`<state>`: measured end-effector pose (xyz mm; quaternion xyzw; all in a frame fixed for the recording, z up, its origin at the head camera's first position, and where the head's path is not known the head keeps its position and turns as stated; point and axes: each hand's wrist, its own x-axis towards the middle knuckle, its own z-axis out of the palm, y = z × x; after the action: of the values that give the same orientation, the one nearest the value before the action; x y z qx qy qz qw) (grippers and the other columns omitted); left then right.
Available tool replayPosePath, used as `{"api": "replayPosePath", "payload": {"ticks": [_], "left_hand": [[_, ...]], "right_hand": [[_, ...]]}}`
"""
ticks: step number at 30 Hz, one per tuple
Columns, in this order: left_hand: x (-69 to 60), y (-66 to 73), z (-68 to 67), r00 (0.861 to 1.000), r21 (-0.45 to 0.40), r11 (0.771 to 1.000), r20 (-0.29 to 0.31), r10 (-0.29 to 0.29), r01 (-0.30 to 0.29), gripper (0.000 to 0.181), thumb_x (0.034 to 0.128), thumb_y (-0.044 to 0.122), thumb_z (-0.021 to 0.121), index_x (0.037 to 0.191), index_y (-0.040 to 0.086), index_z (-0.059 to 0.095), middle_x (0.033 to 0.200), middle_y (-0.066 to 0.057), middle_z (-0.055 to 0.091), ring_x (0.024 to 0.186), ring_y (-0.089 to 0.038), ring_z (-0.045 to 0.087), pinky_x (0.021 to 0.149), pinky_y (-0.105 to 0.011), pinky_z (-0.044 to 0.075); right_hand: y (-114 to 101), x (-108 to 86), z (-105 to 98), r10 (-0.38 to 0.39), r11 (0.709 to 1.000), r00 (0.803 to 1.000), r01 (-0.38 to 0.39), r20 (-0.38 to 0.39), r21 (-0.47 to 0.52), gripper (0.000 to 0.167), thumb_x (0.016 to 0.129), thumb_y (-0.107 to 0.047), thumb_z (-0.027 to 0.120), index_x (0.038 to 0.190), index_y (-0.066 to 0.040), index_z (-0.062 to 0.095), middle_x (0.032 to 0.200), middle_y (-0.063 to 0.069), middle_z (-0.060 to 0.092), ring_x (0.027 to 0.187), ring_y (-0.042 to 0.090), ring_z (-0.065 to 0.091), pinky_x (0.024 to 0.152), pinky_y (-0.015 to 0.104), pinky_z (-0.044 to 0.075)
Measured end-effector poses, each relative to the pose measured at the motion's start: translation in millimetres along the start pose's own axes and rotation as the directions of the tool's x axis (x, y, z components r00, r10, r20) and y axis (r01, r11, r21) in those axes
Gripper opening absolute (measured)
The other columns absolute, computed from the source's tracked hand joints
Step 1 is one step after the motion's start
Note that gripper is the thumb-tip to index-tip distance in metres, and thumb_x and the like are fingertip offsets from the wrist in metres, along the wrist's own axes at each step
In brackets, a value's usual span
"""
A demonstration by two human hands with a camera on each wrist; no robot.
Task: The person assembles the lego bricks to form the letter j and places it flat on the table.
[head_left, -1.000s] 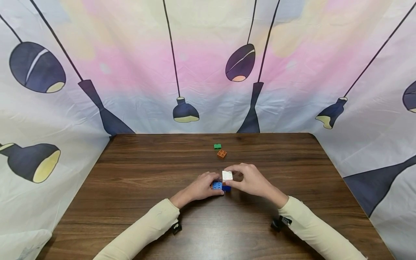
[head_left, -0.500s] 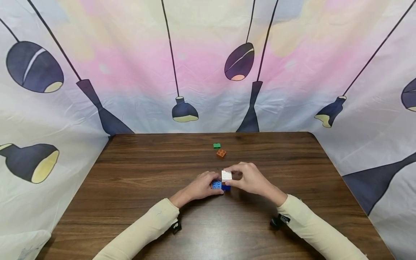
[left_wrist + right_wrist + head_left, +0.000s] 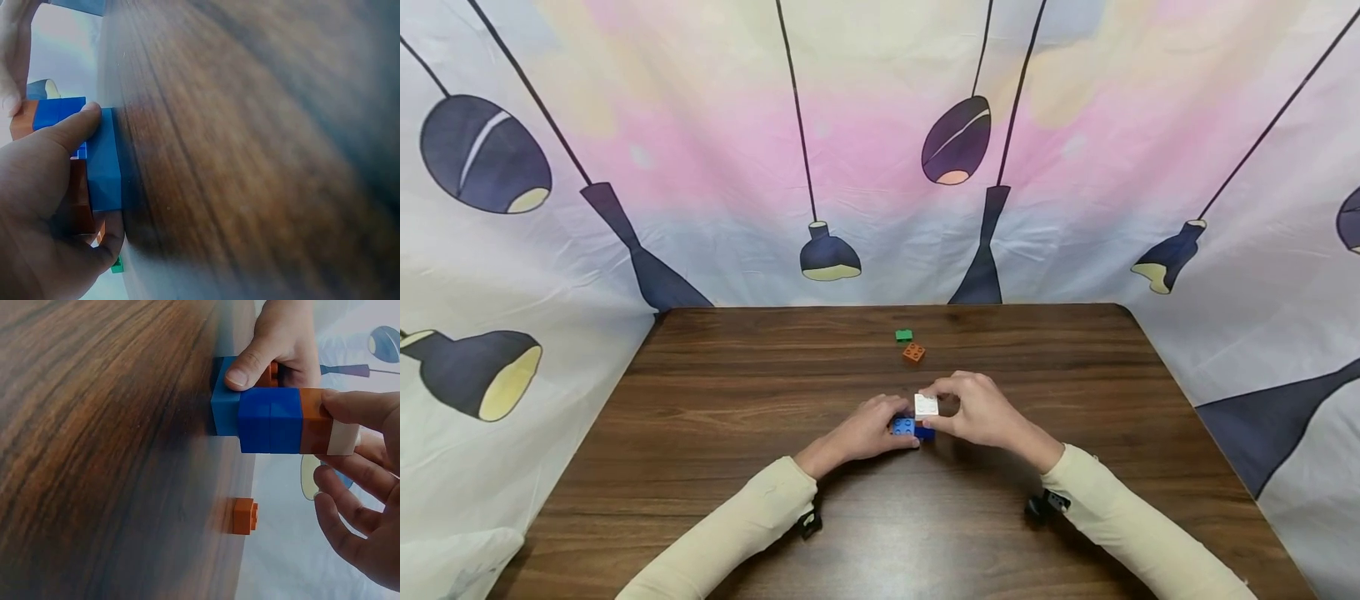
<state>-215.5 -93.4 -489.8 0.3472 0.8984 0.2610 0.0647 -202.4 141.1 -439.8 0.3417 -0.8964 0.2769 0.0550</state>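
A small build of toy bricks stands on the table between both hands. My left hand (image 3: 868,427) grips its long blue base brick (image 3: 225,403), thumb on the near side. Rising from one end are dark blue bricks (image 3: 270,422), an orange brick (image 3: 315,422) and, topmost, a white brick (image 3: 927,405). My right hand (image 3: 981,410) pinches the white brick, its thumb also lying over the orange one. At the left end, beside my left fingers, a lighter blue brick (image 3: 903,427) shows its studs; an orange brick (image 3: 80,194) there is partly hidden by the palm.
Farther back on the brown wooden table (image 3: 737,358) lie a loose orange brick (image 3: 913,352) and a green brick (image 3: 903,335), close together. A cloth printed with hanging lamps (image 3: 880,150) surrounds the table's back and sides.
Both hands keep their grip in nearly the same spot. Only a slight shift of the whole head view is visible; the bricks look unchanged.
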Motion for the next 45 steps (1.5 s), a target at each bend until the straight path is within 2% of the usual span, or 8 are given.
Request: {"api": "replayPosePath", "payload": {"ticks": [5,10,16,23,30,34,38,45], "left_hand": [[0.4,0.4,1.8,1.0,-0.007,1.0,0.0,-0.003,0.003,0.037,0.0915,0.037,0.078,0.116,0.011,0.068,0.104,0.003,0.068,0.088,-0.009,0.056,0.076,-0.027,0.046],[1.5,1.8,2.3,1.0,-0.005,1.0,0.006,0.01,-0.01,0.036,0.0918,0.037,0.078,0.115,0.011,0.068,0.104,0.003,0.068,0.087,-0.009,0.055,0.075,-0.026,0.046],[1.0,2.1,0.3,1.0,-0.003,1.0,0.001,0.005,-0.005,0.038,0.0915,0.038,0.078,0.116,0.011,0.068,0.105,0.002,0.068,0.089,-0.009,0.056,0.077,-0.027,0.046],[0.0,0.3,-0.3,1.0,0.0,1.0,-0.014,0.019,-0.019,0.037,0.0909,0.037,0.079,0.115,0.011,0.068,0.103,0.002,0.068,0.088,-0.009,0.056,0.076,-0.027,0.047],[-0.6,-0.3,-0.4,1.0,0.0,1.0,-0.015,0.017,-0.017,0.038,0.0908,0.037,0.079,0.115,0.011,0.068,0.104,0.002,0.069,0.089,-0.009,0.057,0.077,-0.027,0.047],[-1.3,0.0,-0.2,1.0,0.002,1.0,-0.014,0.019,-0.019,0.039,0.0911,0.037,0.079,0.116,0.01,0.068,0.104,0.001,0.069,0.089,-0.01,0.057,0.078,-0.028,0.048],[-1.8,0.1,-0.2,1.0,-0.001,1.0,-0.011,0.011,-0.011,0.039,0.0914,0.038,0.078,0.117,0.009,0.068,0.105,0.001,0.069,0.091,-0.01,0.058,0.08,-0.03,0.049],[-1.2,0.9,0.0,1.0,0.005,1.0,-0.019,0.006,-0.006,0.04,0.091,0.038,0.079,0.116,0.009,0.068,0.106,0.001,0.07,0.093,-0.011,0.059,0.082,-0.031,0.049]], "right_hand": [[-1.0,-1.8,0.3,0.012,1.0,1.0,-0.012,0.002,-0.005,0.034,0.086,-0.033,0.084,0.115,-0.016,0.077,0.099,-0.004,0.074,0.077,0.01,0.06,0.065,0.025,0.046],[0.1,-5.3,2.6,0.061,0.997,0.998,-0.061,0.003,0.056,0.034,0.087,-0.031,0.084,0.115,-0.016,0.076,0.1,-0.004,0.074,0.086,0.011,0.067,0.073,0.029,0.054],[1.6,-4.5,5.2,0.075,0.987,0.997,-0.074,-0.003,0.14,0.03,0.088,-0.03,0.083,0.113,-0.017,0.074,0.099,-0.003,0.073,0.087,0.017,0.069,0.074,0.04,0.058],[-1.6,-3.2,5.1,0.095,0.984,0.995,-0.096,0.013,0.15,0.032,0.087,-0.027,0.084,0.116,-0.019,0.073,0.099,-0.004,0.073,0.084,0.011,0.068,0.073,0.034,0.057],[-4.6,-3.0,1.8,0.079,0.984,0.997,-0.08,0.012,0.16,0.036,0.088,-0.031,0.083,0.12,-0.017,0.073,0.105,-0.004,0.073,0.091,0.012,0.068,0.077,0.037,0.058],[-4.8,-3.4,-2.9,0.091,0.973,0.996,-0.087,-0.011,0.212,0.038,0.091,-0.035,0.08,0.122,-0.014,0.072,0.112,0.002,0.074,0.097,0.015,0.069,0.08,0.037,0.058],[-2.5,-1.1,-7.9,0.115,0.965,0.992,-0.098,-0.056,0.244,0.034,0.094,-0.036,0.075,0.121,-0.015,0.073,0.111,0.006,0.075,0.096,0.015,0.07,0.08,0.036,0.058],[7.3,6.9,-12.3,0.158,0.962,0.98,-0.125,-0.119,0.244,0.031,0.097,-0.039,0.072,0.119,-0.017,0.074,0.103,-0.005,0.075,0.087,0.006,0.068,0.077,0.031,0.056]]}}
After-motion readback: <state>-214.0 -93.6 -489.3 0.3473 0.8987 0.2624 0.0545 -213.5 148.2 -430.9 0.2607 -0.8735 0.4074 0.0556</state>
